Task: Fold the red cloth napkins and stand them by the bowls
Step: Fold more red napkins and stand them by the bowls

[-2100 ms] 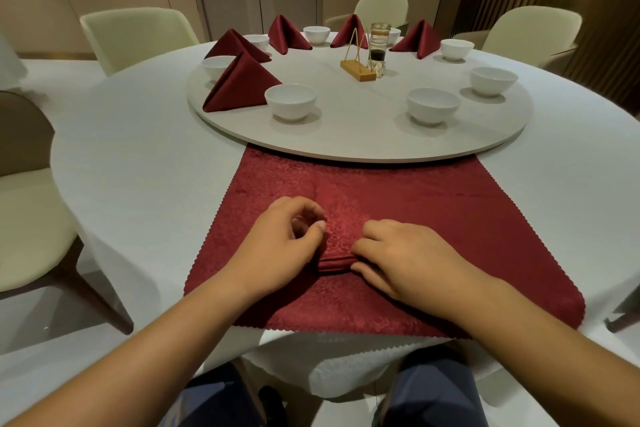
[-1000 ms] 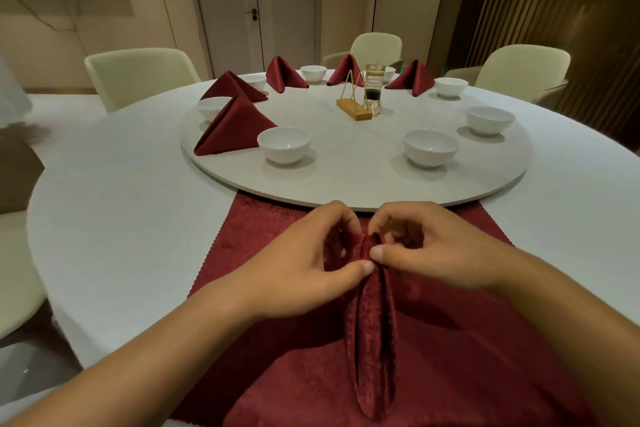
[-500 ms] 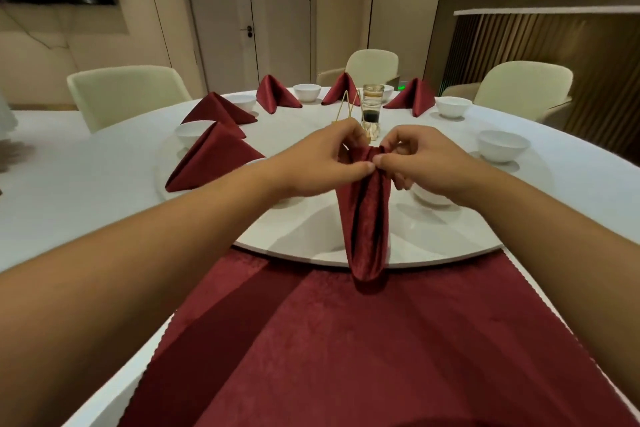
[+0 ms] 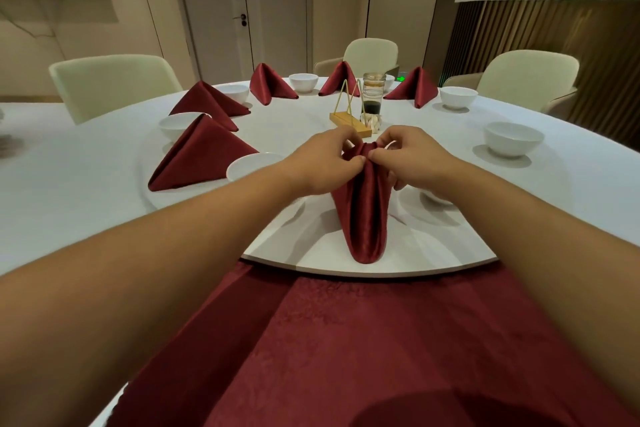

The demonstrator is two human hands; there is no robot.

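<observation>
Pinching napkin (image 4: pixel 367 218), left hand (image 4: pixel 322 166), right hand (image 4: pixel 412 159), bowl (image 4: pixel 436 199) half-hidden

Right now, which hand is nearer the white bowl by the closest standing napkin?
Left. The left hand is just right of that white bowl; the right hand is farther right, beyond the red cloth napkin both pinch.

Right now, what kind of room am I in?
Most likely a restaurant's private dining room or a banquet room. A large round table carries a turntable set with white bowls and folded red napkins, and cushioned chairs ring it.
</observation>
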